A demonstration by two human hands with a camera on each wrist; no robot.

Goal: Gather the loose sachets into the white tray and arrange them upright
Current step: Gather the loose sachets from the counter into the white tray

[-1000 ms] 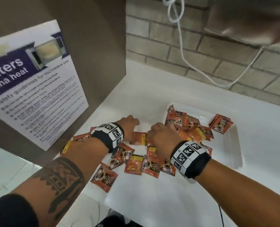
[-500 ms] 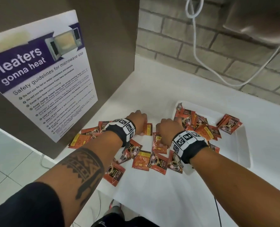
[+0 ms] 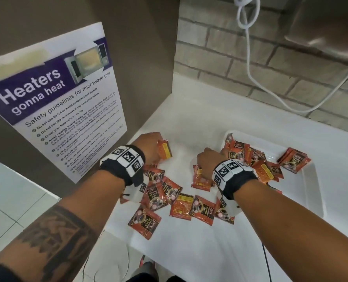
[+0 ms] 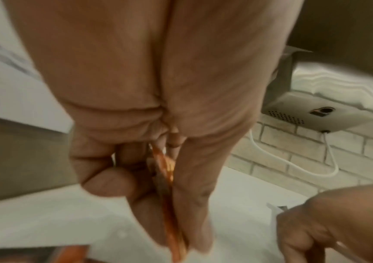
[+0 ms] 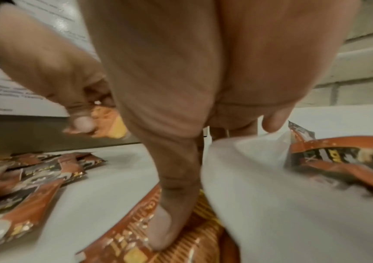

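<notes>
Two hands work among the coffee sachets on the white tabletop (image 3: 189,251). The left hand (image 3: 148,147) pinches a small stack of sachets (image 3: 165,150) on edge between thumb and curled fingers, lifted just off the tabletop near the brown side panel (image 3: 148,58). The right hand (image 3: 207,163) presses its thumb (image 5: 165,222) down on a flat sachet (image 3: 201,178) lying just beside the near-left corner of the white tray (image 3: 311,192), while its other fingers reach over the tray's rim (whether they grip the rim I cannot tell). Inside the tray, a loose heap of sachets (image 3: 248,157) leans along the left side, and a separate little stack (image 3: 294,160) lies toward the far right. More loose sachets (image 3: 169,196) lie scattered flat on the tabletop between and under the two wrists, one (image 3: 144,223) nearest the front edge. A microwave safety poster (image 3: 53,102) hangs on the side panel, and a white cable (image 3: 250,68) loops down the brick wall.
</notes>
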